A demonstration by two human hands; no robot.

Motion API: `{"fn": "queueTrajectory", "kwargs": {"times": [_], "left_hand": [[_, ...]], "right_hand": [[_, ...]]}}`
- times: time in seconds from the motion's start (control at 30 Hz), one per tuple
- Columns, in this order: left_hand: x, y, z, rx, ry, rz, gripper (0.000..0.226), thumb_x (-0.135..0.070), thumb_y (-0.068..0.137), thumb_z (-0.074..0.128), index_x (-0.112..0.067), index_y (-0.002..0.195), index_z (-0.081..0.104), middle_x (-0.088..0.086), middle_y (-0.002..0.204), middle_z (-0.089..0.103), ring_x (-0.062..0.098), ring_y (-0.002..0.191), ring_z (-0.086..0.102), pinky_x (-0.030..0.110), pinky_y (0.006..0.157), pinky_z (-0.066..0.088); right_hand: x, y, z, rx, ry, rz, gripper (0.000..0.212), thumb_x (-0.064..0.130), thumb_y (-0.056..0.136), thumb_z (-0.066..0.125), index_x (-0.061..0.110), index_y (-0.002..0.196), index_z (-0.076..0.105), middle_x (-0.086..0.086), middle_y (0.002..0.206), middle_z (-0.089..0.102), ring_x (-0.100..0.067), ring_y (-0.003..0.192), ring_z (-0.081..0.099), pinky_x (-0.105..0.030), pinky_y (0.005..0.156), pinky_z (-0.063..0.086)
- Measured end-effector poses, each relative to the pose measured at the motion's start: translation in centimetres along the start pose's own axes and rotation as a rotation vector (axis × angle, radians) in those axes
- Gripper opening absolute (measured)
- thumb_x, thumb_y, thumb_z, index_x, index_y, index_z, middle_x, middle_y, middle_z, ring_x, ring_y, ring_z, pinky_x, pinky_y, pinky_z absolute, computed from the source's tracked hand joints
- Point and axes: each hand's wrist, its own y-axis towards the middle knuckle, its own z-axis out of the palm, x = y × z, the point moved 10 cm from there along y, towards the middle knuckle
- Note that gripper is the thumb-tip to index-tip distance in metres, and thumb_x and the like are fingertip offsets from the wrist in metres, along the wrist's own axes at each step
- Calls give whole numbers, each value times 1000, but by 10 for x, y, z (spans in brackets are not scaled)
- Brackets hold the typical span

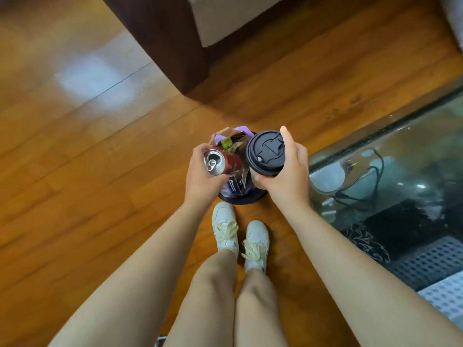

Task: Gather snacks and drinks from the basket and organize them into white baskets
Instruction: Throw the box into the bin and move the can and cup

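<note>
A dark round basket (241, 199) with a purple liner stands on the wooden floor just ahead of my feet. Brown and purple snack packets (231, 142) stick out of it. My left hand (200, 179) grips a red drink can (221, 162), tilted with its silver top toward me, above the basket's left side. My right hand (288, 174) holds a paper coffee cup with a black lid (265, 153) above the basket's right side. The basket's inside is mostly hidden behind both drinks.
A glass-topped table (390, 156) with a black cable under or on it runs along the right. A white perforated basket (448, 294) shows at the lower right edge. A dark wooden furniture base (162, 43) stands ahead. My white shoes (240, 234) are behind the dark basket.
</note>
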Motion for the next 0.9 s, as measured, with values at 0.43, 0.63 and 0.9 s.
{"fn": "queueTrajectory", "kwargs": {"times": [0.43,0.63,0.9], "left_hand": [[58,39,39,-17,317,8,70,6,73,64,-25,133,42,3,142,37,22,126,43,27,86,44],[88,36,48,169,464,-194,93,-18,80,71,-26,150,10,3,159,0,27,145,10,42,111,28],[80,-14,13,132,294,-304,90,-18,80,68,-22,150,11,6,158,11,28,143,22,44,111,33]], "right_hand": [[-52,19,61,12,-70,-25,95,2,63,80,26,140,29,-5,138,30,-18,126,39,-11,88,38],[-65,15,81,277,-149,83,111,0,69,74,42,144,5,0,154,1,-26,140,21,-38,102,39],[-44,-20,49,416,-187,157,118,6,72,73,46,143,-12,0,158,-8,-25,143,16,-31,92,38]]}}
